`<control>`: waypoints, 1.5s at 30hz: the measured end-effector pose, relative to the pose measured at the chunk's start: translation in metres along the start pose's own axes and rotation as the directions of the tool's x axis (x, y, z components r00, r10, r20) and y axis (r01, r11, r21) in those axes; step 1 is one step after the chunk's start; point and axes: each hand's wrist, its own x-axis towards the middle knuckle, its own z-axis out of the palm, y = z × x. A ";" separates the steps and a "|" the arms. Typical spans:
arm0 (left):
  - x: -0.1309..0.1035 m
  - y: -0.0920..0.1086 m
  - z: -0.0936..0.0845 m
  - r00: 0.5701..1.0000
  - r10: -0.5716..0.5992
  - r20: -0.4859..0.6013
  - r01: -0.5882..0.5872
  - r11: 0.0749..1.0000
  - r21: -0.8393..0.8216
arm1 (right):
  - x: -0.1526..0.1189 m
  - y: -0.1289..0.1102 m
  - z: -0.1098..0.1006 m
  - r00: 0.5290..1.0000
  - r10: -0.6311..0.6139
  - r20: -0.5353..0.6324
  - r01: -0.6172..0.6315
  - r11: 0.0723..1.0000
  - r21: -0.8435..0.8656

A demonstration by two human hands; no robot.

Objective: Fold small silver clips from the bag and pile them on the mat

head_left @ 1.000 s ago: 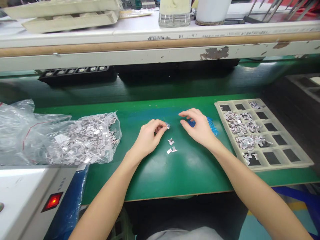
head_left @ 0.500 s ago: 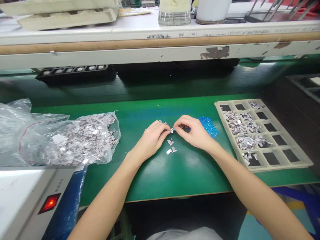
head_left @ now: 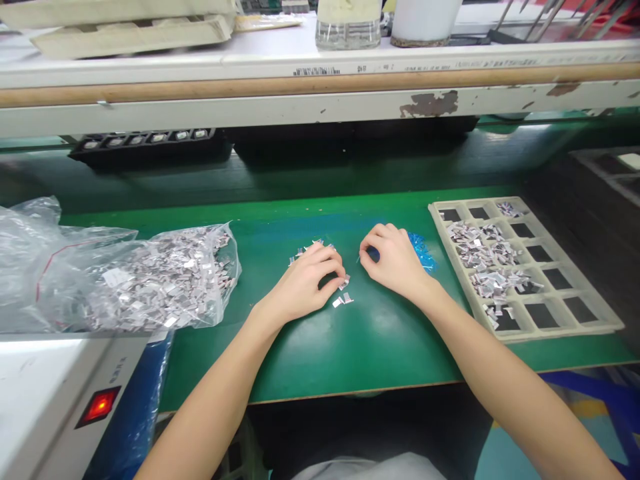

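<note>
My left hand [head_left: 311,277] is low over the green table, thumb and forefinger pinched at a small silvery plate [head_left: 345,283]. Just below those fingertips lie a few more loose silvery plates [head_left: 343,301]. Behind the left fingers, a small heap of pieces [head_left: 300,253] is partly hidden. To the right, my right hand [head_left: 393,257] has its thumb and forefinger closed together, and a thin blue sliver [head_left: 359,258] shows at the tips. Partly covered by that hand is a pile of small blue pieces [head_left: 423,252].
A clear plastic bag [head_left: 170,277] full of silvery plates lies at left, behind a white device [head_left: 45,393] with a lit red switch. At right stands a compartment tray [head_left: 540,337] with plates in several pockets. A shelf [head_left: 240,113] crosses the far side.
My hands were together around a small silvery plate and have since separated. The left came down to the loose plates; the right moved slightly right, toward the blue pile.
</note>
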 end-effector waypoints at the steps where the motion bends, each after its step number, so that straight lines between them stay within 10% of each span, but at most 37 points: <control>1: 0.000 0.000 0.000 1.000 -0.011 -0.008 0.011 1.000 0.001 | -0.001 0.000 0.001 1.000 -0.010 0.000 0.010 0.999 -0.033; 7: -0.003 -0.014 0.006 0.964 -0.119 -0.239 0.155 0.978 0.138 | -0.002 -0.005 0.003 0.998 -0.064 -0.008 0.064 0.998 -0.030; 13: -0.004 -0.030 0.013 0.971 -0.106 -0.213 0.172 0.932 0.320 | -0.004 -0.009 0.007 0.994 -0.112 0.007 0.112 0.993 -0.025; 30: 0.000 -0.009 0.009 0.958 0.075 -0.276 -0.061 0.996 0.061 | 0.001 -0.015 0.004 1.000 -0.016 -0.016 0.021 0.892 0.451; 45: -0.001 -0.006 0.011 0.963 0.010 -0.270 -0.013 1.000 -0.010 | 0.004 -0.017 -0.007 1.000 0.012 0.006 -0.013 0.820 0.573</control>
